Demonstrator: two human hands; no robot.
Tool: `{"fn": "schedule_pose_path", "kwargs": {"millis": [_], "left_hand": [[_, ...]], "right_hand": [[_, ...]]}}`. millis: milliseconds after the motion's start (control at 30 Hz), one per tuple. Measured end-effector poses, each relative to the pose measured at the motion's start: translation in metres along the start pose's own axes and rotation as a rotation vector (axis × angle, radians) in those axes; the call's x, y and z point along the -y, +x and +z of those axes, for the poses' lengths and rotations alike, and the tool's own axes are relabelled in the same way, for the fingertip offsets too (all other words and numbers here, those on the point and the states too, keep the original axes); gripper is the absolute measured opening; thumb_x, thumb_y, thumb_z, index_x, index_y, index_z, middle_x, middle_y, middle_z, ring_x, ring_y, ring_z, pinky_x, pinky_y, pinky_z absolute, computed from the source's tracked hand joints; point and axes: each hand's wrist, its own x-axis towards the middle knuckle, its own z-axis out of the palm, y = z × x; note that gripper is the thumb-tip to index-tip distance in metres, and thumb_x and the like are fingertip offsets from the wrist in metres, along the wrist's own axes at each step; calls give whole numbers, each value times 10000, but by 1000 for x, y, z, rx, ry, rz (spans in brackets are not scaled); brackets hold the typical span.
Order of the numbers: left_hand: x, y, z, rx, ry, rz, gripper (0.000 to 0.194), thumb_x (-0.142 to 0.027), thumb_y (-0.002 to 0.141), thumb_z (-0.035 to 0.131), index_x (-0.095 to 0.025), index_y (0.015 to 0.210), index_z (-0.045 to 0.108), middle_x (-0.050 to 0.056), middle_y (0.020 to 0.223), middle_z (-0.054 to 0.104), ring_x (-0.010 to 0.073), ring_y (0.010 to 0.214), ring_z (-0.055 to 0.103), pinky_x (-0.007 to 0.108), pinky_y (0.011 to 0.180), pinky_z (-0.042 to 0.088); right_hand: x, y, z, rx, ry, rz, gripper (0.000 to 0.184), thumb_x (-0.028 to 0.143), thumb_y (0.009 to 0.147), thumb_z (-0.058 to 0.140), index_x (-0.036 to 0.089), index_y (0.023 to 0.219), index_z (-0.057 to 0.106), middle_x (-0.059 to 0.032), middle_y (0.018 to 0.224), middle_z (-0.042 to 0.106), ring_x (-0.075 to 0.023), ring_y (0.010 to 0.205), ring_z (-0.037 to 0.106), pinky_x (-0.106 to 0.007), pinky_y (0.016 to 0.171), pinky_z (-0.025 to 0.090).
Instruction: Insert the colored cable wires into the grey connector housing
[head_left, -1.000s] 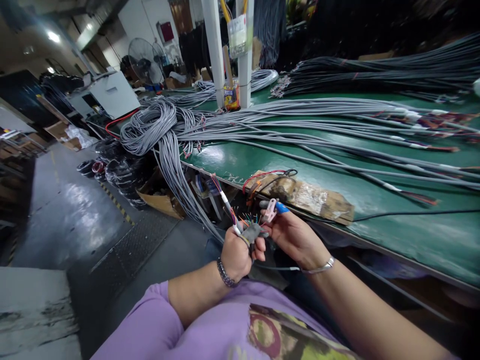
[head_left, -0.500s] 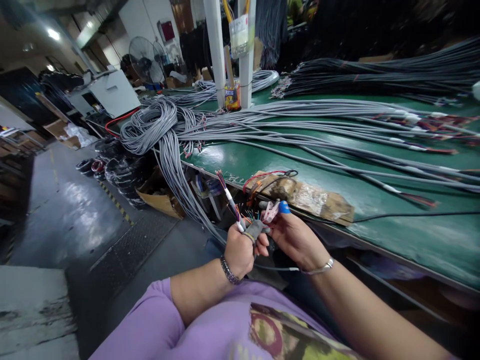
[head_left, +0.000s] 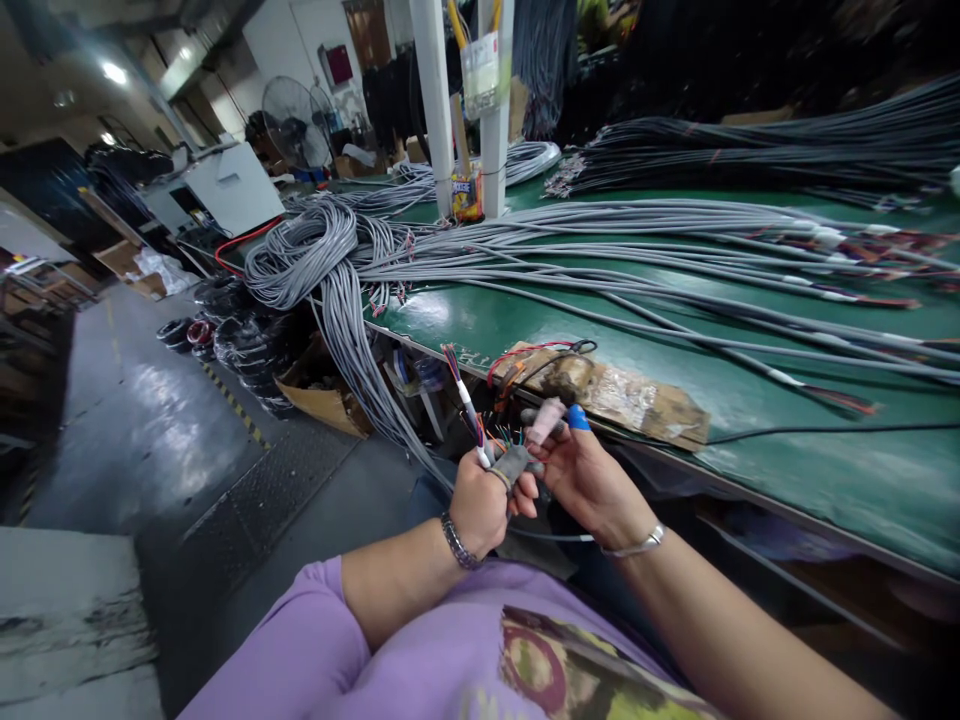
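Note:
My left hand (head_left: 478,507) is closed around a grey cable end (head_left: 471,408) whose stripped coloured wires fan out above the fist; a grey cot covers the thumb. My right hand (head_left: 587,475) sits just to the right, its fingers pinched at those wire tips, with a pink cot and a blue cot on two fingertips. Both hands hover in front of the near edge of the green table (head_left: 787,440). A thin dark cable runs under my right wrist.
Long grey cables (head_left: 600,250) lie in bundles across the table and hang in loops off its left end. A taped cardboard pad (head_left: 622,395) with red and black leads lies at the table edge. White posts (head_left: 435,100) stand at the back. Cable coils and boxes sit on the floor at left.
The hands stayed nearly in place. The right fingertips closed in a little on the wire tips and the cable end tilted slightly upright.

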Motion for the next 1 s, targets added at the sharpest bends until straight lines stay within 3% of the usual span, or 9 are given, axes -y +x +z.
{"fn": "schedule_pose_path", "kwargs": {"millis": [100,267,500,600,833,1000], "left_hand": [[4,-2,-8,23,-10,-1,441,-554,680,697,-153,663,516,-23,478,554,68,309,467,177,309,230],[7,-6,-18,66,10,-20,453,-569,680,696,-153,674,516,-20,478,557,78,312,478,180,310,239],[7,-10,-19,145,114,-83,467,-582,655,699,-153,636,514,-6,467,564,81,313,480,184,314,247],[6,-11,-21,168,126,-98,475,-594,650,696,-157,641,511,-4,478,570,82,323,486,182,320,251],[6,-7,-23,173,83,-137,479,-589,621,714,-153,645,520,-1,460,566,87,305,477,183,303,242],[7,-5,-23,191,5,-155,480,-575,590,738,-158,617,502,-1,442,564,87,284,461,181,288,243]], "right_hand": [[2,-5,-8,-52,99,79,355,576,682,748,230,724,680,-12,735,690,-139,643,607,-243,593,522],[14,-21,-10,90,-92,184,329,439,660,813,194,859,722,-53,869,715,-153,717,628,-269,656,523],[27,-31,7,131,-536,22,291,372,620,852,165,744,690,-14,684,638,-125,616,540,-243,573,440],[29,-31,10,154,-616,-13,302,400,607,850,166,693,680,-10,642,625,-123,583,510,-251,559,421],[21,-34,7,116,-577,-45,273,411,637,823,182,692,683,-18,652,650,-146,610,537,-282,611,438],[9,-34,2,80,-372,-3,222,331,622,837,182,700,692,-1,647,627,-127,598,527,-267,603,434]]}}
